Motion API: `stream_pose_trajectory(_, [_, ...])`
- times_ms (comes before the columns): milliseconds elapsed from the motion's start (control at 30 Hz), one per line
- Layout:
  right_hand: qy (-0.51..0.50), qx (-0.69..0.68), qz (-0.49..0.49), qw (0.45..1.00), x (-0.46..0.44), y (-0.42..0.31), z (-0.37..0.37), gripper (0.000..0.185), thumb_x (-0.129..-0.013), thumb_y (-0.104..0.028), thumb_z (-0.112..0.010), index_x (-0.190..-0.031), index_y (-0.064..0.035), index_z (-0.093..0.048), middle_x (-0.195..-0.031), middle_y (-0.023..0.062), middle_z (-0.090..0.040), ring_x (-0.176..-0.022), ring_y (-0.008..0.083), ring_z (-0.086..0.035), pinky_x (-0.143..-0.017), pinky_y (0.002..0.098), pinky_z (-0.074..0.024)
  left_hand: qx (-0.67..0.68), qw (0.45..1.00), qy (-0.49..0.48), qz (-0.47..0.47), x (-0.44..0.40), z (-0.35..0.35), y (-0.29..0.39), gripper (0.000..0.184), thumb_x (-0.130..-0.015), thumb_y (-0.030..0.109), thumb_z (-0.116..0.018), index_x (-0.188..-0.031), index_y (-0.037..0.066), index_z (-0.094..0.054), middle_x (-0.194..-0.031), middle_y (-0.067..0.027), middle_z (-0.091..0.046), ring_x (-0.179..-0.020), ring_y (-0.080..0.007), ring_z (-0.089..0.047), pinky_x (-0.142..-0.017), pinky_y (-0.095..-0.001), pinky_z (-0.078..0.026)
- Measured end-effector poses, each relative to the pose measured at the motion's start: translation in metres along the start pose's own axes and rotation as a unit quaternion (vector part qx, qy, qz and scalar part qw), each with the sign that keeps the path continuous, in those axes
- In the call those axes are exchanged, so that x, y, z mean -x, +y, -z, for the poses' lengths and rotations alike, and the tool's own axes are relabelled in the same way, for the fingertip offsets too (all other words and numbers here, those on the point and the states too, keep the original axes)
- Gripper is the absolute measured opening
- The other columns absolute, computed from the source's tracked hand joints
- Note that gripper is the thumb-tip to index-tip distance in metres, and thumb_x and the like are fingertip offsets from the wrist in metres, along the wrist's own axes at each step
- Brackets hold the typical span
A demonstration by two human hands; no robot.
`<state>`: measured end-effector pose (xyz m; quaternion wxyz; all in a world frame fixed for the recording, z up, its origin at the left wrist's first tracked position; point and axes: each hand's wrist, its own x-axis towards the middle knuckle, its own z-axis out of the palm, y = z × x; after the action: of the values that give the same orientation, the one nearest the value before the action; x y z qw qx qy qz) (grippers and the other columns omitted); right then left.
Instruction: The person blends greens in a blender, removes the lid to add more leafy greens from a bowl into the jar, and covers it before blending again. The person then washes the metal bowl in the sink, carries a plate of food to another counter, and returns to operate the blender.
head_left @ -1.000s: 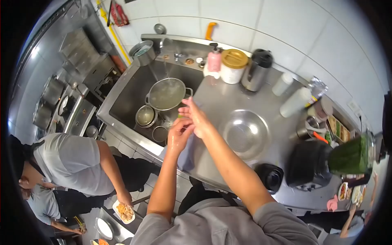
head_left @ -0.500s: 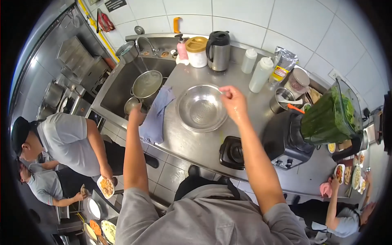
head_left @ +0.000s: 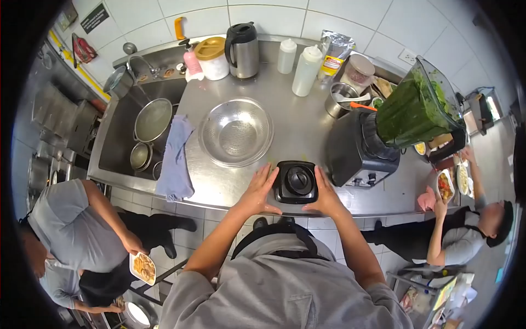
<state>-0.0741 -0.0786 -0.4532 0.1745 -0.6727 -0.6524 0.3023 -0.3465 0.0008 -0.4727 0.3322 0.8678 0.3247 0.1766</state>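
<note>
A black blender lid (head_left: 297,182) with a round centre cap lies on the steel counter near its front edge. My left hand (head_left: 257,192) is at its left side, fingers stretched out and thumb apart. On the lid's other side, my right hand (head_left: 329,196) is open too, its fingers along the edge. Whether the fingertips touch the lid I cannot tell. Behind my left hand sits a shiny perforated metal bowl (head_left: 236,133). To the right stands a black blender base (head_left: 359,145), its tilted-looking clear jar (head_left: 413,109) filled with green leaves and liquid.
On the left is a sink (head_left: 112,145) with pots and running water; a blue cloth (head_left: 176,159) hangs over the counter edge. A thermal jug (head_left: 243,52), squeeze bottles (head_left: 308,71) and a metal pot (head_left: 339,101) line the back. People holding food dishes stand on both sides.
My left hand has come from the sink and my right hand from the metal bowl's rim, both down to the lid's sides. The view has shifted right.
</note>
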Motion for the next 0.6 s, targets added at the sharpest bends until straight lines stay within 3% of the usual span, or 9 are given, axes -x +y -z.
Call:
stream_pose_trajectory(33, [0.007, 0.005, -0.005, 1.0, -0.004, 0.005, -0.007, 0.137, -0.054, -0.029, -0.095, -0.158, -0.0056, -0.009, -0.161, 0.0233, -0.019, -0.148, 0.0391, -0.023, -0.121, 0.0415, -0.0266, -0.019, 0.999, 0.013, -0.024, -0.008, -0.004, -0.004, 0.125, -0.058, 0.041, -0.093, -0.156, 0.009, -0.023, -0.162, -0.0252, -0.015, -0.146, -0.0463, -0.023, -0.12, -0.0487, -0.025])
stream_pose_trajectory(100, [0.075, -0.032, 0.092, 0.992, 0.001, 0.01, -0.024, 0.127, -0.06, -0.027, -0.093, -0.158, -0.0117, -0.015, -0.161, 0.0226, -0.021, -0.146, 0.0399, -0.027, -0.118, 0.0435, -0.0314, -0.028, 0.998, 0.018, -0.049, -0.015, -0.017, -0.008, 0.125, -0.057, 0.039, -0.093, -0.156, 0.01, -0.023, -0.162, -0.0248, -0.012, -0.146, -0.0473, -0.023, -0.119, -0.0485, -0.027])
stream_pose_trajectory(167, [0.086, -0.015, 0.074, 0.993, 0.004, 0.0, -0.026, 0.123, -0.062, -0.026, -0.091, -0.159, -0.015, -0.017, -0.161, 0.0209, -0.023, -0.144, 0.0394, -0.032, -0.115, 0.0432, -0.0361, -0.019, 0.993, 0.027, -0.115, -0.027, -0.02, -0.013, 0.126, -0.056, 0.035, -0.094, -0.157, 0.013, -0.023, -0.163, -0.0236, -0.008, -0.146, -0.047, -0.023, -0.117, -0.0511, -0.03])
stream_pose_trajectory(233, [0.101, -0.012, 0.071, 0.992, 0.005, -0.01, -0.018, 0.12, -0.064, -0.032, -0.091, -0.157, -0.0066, -0.018, -0.159, 0.0225, -0.027, -0.145, 0.0382, -0.031, -0.117, 0.0419, -0.0328, -0.02, 0.993, 0.019, -0.111, -0.03, -0.015, -0.007, 0.123, -0.057, 0.032, -0.094, -0.156, 0.015, -0.025, -0.163, -0.0233, -0.008, -0.146, -0.0468, -0.024, -0.116, -0.051, -0.034])
stream_pose_trajectory(333, [0.11, -0.015, 0.052, 0.992, 0.012, -0.031, 0.004, 0.112, -0.066, -0.036, -0.09, -0.155, -0.0074, -0.027, -0.156, 0.022, -0.034, -0.141, 0.0389, -0.039, -0.114, 0.0428, -0.0367, 0.076, 0.993, 0.055, -0.072, -0.023, -0.006, 0.012, 0.118, -0.058, 0.033, -0.095, -0.155, 0.014, -0.03, -0.162, -0.0236, -0.011, -0.146, -0.0465, -0.024, -0.116, -0.0514, -0.032])
stream_pose_trajectory(433, [0.134, 0.001, 0.064, 0.989, 0.031, -0.081, 0.052, 0.107, -0.066, -0.039, -0.089, -0.152, -0.0079, -0.034, -0.152, 0.0214, -0.041, -0.137, 0.0391, -0.044, -0.112, 0.0439, -0.0391, 0.064, 0.987, 0.1, -0.105, -0.022, 0.039, 0.053, 0.12, -0.057, 0.036, -0.095, -0.155, 0.014, -0.03, -0.162, -0.0256, -0.014, -0.145, -0.0464, -0.025, -0.116, -0.0517, -0.029])
stream_pose_trajectory(567, [0.232, 0.077, 0.162, 0.956, 0.053, -0.149, 0.134, 0.101, -0.067, -0.04, -0.088, -0.15, -0.008, -0.039, -0.15, 0.0204, -0.044, -0.135, 0.0376, -0.046, -0.11, 0.0433, -0.0402, 0.072, 0.955, 0.211, -0.196, -0.046, 0.107, 0.115, 0.093, -0.068, 0.051, -0.086, -0.142, 0.008, -0.047, -0.157, -0.0301, -0.023, -0.144, -0.0461, -0.028, -0.116, -0.053, -0.026])
stream_pose_trajectory(600, [0.268, 0.093, 0.193, 0.939, 0.056, -0.16, 0.157, 0.099, -0.068, -0.039, -0.088, -0.149, -0.0078, -0.041, -0.15, 0.0201, -0.045, -0.135, 0.0369, -0.047, -0.11, 0.0431, -0.0401, 0.078, 0.946, 0.226, -0.221, -0.056, 0.126, 0.139, 0.087, -0.071, 0.046, -0.086, -0.14, 0.008, -0.049, -0.156, -0.0305, -0.024, -0.144, -0.0459, -0.028, -0.115, -0.0526, -0.027])
